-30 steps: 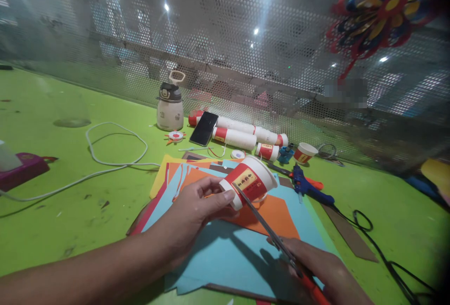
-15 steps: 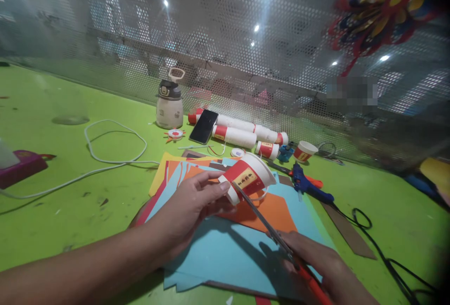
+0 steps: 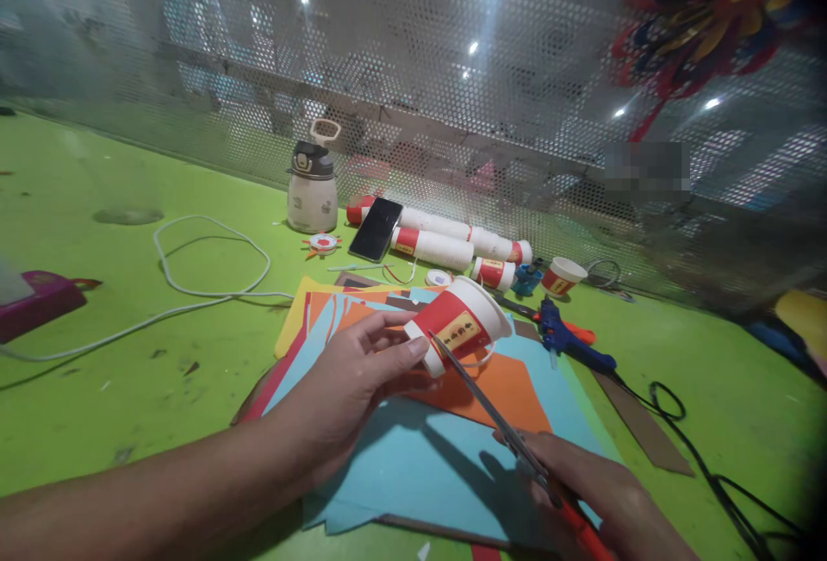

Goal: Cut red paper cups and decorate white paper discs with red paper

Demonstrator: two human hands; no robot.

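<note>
My left hand (image 3: 352,380) grips a red and white paper cup (image 3: 462,322) by its base, tilted on its side above a pile of coloured paper sheets (image 3: 426,449). My right hand (image 3: 600,505) is closed on red-handled scissors (image 3: 500,423). The scissor blades reach up to the cup's wall near its base, and a thin curl of cut paper hangs under the cup. Both hands hover over the blue and orange sheets on the green table (image 3: 161,345).
Behind the sheets lie stacks of paper cups (image 3: 445,246), a phone (image 3: 376,230), a small white bottle (image 3: 313,189) and a single cup (image 3: 563,276). A blue glue gun (image 3: 568,339) with a black cord lies right. A white cable (image 3: 207,289) loops left. Mesh fencing backs the table.
The cup has turned slightly in my left hand and the scissor blades have shifted along its wall. The hands stay in nearly the same place.
</note>
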